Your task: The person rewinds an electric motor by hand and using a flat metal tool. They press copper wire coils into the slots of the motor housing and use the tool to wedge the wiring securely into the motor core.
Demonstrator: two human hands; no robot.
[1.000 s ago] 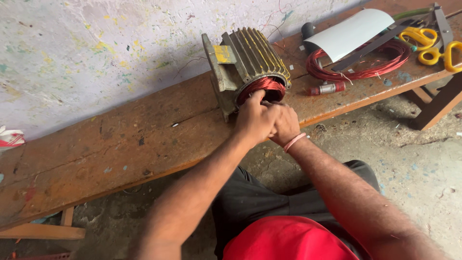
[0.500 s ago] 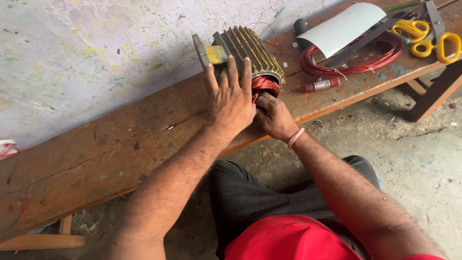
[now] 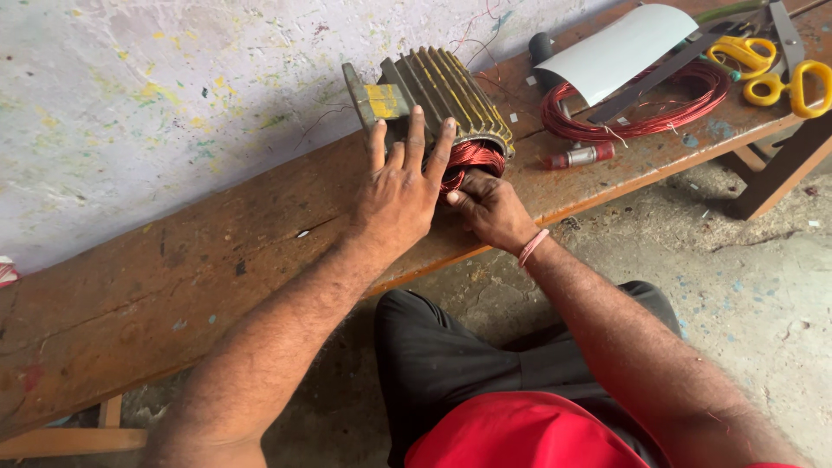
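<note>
A ribbed olive-green motor stator (image 3: 438, 91) lies on its side on a worn wooden bench (image 3: 199, 260), its open end facing me with red copper winding (image 3: 472, 158) showing. My left hand (image 3: 400, 186) rests flat on the housing's side, fingers spread and pointing up. My right hand (image 3: 490, 208) is at the open end, its fingertips pinched on the red winding. A pink band sits on the right wrist.
To the right on the bench lie a coil of red copper wire (image 3: 641, 113), a curled white sheet (image 3: 624, 48), a small red-and-metal cylinder (image 3: 579, 157), a dark flat bar and yellow-handled scissors (image 3: 784, 74). A paint-flecked wall stands behind; concrete floor lies below.
My left hand has left the winding end, where both hands were together, and spread flat over the housing. The right hand stays at the winding.
</note>
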